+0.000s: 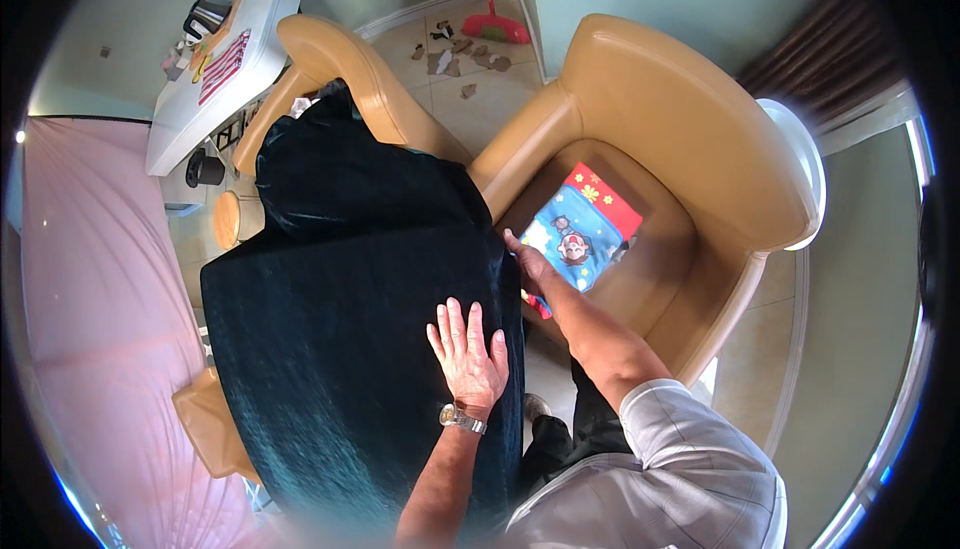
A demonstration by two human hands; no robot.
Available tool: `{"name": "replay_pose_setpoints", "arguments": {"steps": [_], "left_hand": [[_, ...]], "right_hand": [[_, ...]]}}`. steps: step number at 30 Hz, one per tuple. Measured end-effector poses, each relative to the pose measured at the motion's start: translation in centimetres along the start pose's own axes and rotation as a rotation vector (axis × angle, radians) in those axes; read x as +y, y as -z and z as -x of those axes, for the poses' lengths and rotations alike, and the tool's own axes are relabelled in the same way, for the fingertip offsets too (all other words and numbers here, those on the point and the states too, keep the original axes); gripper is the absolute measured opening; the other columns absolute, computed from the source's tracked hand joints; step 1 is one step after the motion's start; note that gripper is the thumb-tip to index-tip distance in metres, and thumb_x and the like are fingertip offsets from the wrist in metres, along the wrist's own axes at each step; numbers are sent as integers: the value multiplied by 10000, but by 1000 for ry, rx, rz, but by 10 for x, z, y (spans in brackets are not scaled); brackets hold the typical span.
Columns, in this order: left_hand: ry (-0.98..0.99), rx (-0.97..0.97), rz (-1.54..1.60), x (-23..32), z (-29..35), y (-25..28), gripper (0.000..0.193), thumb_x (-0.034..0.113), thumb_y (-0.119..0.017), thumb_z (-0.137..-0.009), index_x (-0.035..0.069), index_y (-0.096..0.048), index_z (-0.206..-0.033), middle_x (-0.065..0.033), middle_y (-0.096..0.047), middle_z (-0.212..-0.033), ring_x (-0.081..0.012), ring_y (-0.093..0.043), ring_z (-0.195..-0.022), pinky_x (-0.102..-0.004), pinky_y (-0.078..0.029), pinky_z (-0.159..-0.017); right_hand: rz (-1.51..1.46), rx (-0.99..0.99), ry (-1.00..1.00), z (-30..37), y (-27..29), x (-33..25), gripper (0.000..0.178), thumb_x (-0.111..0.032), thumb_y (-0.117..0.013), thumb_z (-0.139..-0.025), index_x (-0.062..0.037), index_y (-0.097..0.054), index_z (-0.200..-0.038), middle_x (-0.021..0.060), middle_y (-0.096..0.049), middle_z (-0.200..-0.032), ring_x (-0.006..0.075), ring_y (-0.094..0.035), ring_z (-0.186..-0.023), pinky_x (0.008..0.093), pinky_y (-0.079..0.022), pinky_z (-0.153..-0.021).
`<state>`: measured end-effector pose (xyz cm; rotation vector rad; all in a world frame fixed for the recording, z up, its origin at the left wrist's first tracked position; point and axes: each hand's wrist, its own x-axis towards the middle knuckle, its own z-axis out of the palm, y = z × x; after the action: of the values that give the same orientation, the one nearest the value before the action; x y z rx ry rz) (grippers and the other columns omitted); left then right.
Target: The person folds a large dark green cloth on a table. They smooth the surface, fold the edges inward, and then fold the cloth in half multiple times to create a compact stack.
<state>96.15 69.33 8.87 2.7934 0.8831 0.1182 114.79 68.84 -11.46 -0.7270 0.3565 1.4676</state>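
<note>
A dark green velvet cloth point(350, 319) is spread out wide in front of me, with its far end bunched over a tan armchair point(385, 99). My left hand point(470, 364), a metal watch at its wrist, lies flat on the cloth with the fingers spread. At the cloth's right edge, my right hand point(533, 267) has its thumb along the border; the other fingers are mostly hidden, and the hand appears closed on the edge. Just beyond it, a blue and red folded fabric item point(575, 239) with a cartoon figure rests on the seat of another tan armchair point(660, 79).
A white table point(265, 24) at the far left carries a kettle point(205, 19) and a striped cloth point(225, 67). Debris point(465, 57) lies on the tiles by a red broom point(495, 27). Pink fabric point(100, 299) hangs at the left. A small stool point(228, 219) stands beside the velvet.
</note>
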Motion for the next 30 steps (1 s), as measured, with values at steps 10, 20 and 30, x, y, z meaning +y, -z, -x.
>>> {"name": "replay_pose_setpoints", "arguments": {"steps": [10,20,30], "left_hand": [[-32,14,-4,0,-1,-5,632,281,-668,-997,63,-481,-1560,-267,-330,-1690,-463,-263,-1584,-644,-159,-1285],[-39,-51,-42,13,6,0,664,302,-699,-981,73,-481,-1565,-275,-282,-1706,-461,-214,-1602,-658,-149,-1284],[-71,-79,22,36,9,3,708,310,-724,-953,78,-465,-1570,-271,-288,-1701,-471,-226,-1594,-676,-159,-1271]], "right_hand": [[170,96,432,46,23,-57,261,-337,-773,-1005,-116,-771,-1144,-47,-729,-1076,108,-640,-996,319,-525,-926],[448,672,813,69,62,-51,250,-283,-641,-1085,-71,-743,-1002,-95,-554,-831,54,-485,-791,277,-451,-721],[472,823,890,85,94,-52,261,-287,-646,-1081,-50,-711,-991,-74,-574,-831,67,-512,-791,290,-471,-733]]}}
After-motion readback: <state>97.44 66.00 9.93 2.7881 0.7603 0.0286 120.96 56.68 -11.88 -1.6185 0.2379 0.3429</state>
